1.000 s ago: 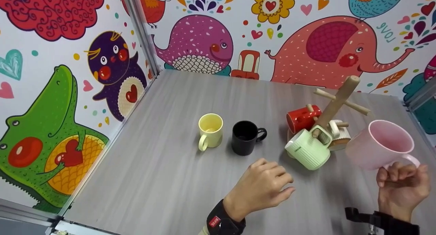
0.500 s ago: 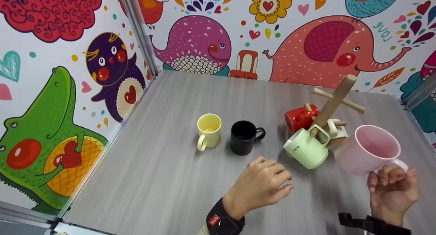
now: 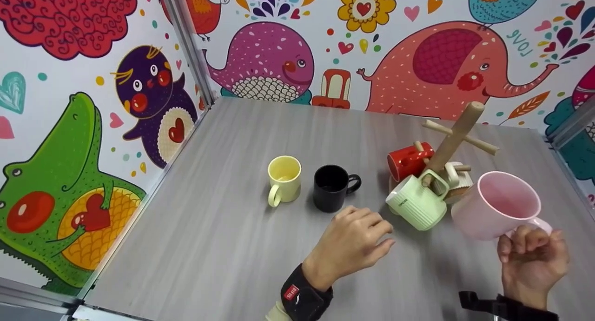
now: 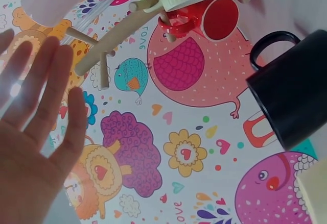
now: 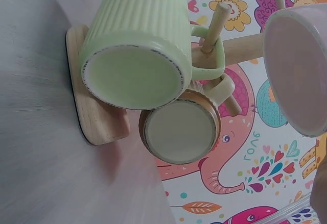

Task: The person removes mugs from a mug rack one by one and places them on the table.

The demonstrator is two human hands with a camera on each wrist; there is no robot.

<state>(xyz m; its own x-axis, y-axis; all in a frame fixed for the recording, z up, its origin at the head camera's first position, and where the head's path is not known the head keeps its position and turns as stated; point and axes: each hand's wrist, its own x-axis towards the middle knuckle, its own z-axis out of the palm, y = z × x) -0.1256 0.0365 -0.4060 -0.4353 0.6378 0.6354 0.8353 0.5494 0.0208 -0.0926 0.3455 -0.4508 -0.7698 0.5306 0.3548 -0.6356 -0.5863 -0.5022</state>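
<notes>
Right hand (image 3: 532, 260) holding smooth pink mug (image 3: 485, 211), branched wooden rack (image 3: 459, 131)

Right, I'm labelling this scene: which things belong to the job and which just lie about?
Likely in the job: pink mug, held in the fingers of the right hand; wooden rack; green mug, red mug and white mug hanging on it.

Merely around: black mug, yellow mug, standing untouched (perhaps waiting their turn); cartoon wall.

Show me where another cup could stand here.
Wide bare tabletop lies between the yellow mug and the crocodile wall. More lies between the black mug and the whale picture. Crowded at right: the mug tree with its red mug, green mug and white mug, near the held pink mug.
</notes>
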